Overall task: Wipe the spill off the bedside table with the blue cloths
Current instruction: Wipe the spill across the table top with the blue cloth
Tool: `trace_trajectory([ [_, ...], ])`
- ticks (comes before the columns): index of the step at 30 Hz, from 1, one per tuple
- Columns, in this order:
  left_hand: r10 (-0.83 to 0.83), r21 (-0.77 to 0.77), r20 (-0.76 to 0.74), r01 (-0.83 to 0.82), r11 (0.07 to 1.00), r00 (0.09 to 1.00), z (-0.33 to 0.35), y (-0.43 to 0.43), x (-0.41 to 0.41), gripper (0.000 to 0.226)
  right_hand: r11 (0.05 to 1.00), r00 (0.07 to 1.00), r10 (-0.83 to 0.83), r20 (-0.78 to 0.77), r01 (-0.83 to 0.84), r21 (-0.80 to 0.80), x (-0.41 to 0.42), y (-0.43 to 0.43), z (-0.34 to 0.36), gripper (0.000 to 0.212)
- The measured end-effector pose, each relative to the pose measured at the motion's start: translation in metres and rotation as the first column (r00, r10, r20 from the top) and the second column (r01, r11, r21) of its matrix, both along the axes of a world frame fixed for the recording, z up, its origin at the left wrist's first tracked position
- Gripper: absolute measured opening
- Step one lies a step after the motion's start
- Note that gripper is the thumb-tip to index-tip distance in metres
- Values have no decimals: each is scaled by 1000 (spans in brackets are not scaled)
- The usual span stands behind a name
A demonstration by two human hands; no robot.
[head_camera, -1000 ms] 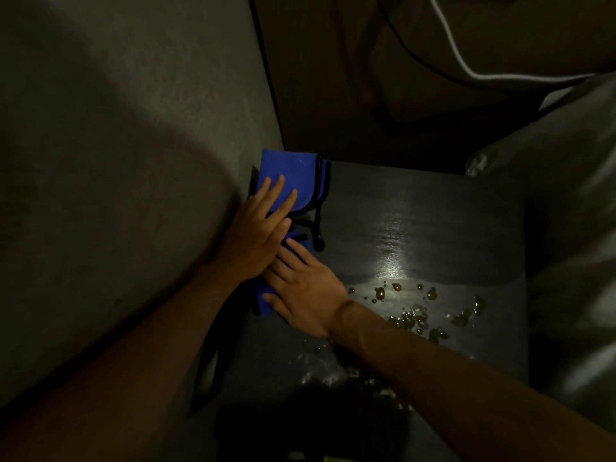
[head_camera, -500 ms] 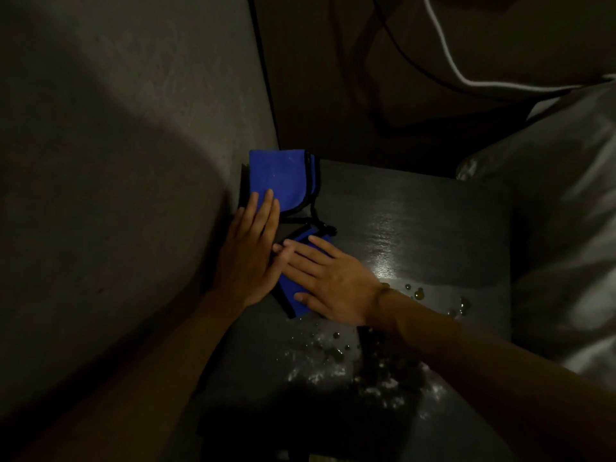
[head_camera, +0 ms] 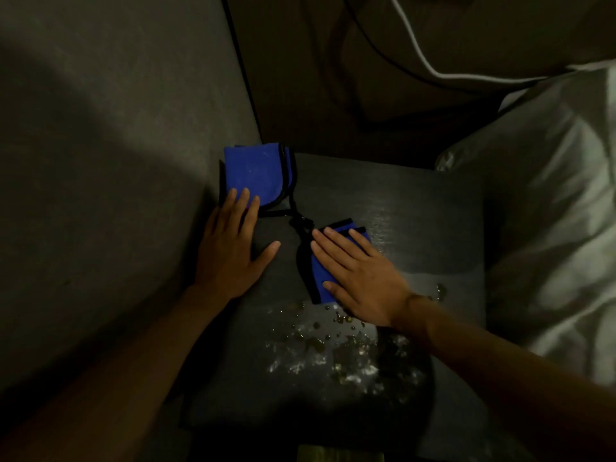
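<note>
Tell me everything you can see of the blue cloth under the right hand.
The blue cloth under the right hand looks like soft fabric, bright blue with black edging, seemingly folded. It lies flat on the dark bedside table, near its middle. The right hand lies flat, fingers spread, on most of it; only its left side and far edge show. A black cord near its far corner runs toward the other blue cloth. Its near corner sits just short of the spill.
</note>
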State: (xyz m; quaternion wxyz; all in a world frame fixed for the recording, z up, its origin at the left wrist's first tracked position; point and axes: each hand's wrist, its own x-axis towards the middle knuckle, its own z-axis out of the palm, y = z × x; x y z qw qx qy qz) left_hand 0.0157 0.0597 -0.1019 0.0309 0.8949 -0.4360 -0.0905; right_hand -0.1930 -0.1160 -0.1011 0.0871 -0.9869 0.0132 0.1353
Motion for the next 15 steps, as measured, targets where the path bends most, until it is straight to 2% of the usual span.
trace_trajectory([
  [6, 79, -209, -52, -88, 974, 996, 0, -14, -3, 49, 997, 997, -70, -18, 69, -23, -28, -18, 3, 66],
  [10, 136, -295, -100, -159, 942, 986, -2, -19, -1, 49, 993, 993, -110, -32, 108, -52, -51, -34, 4, 66],
  [15, 114, -370, -141, -159, 916, 983, -3, -24, 1, 48, 981, 980, -188, -61, 184, -55, -82, -55, 9, 66],
])
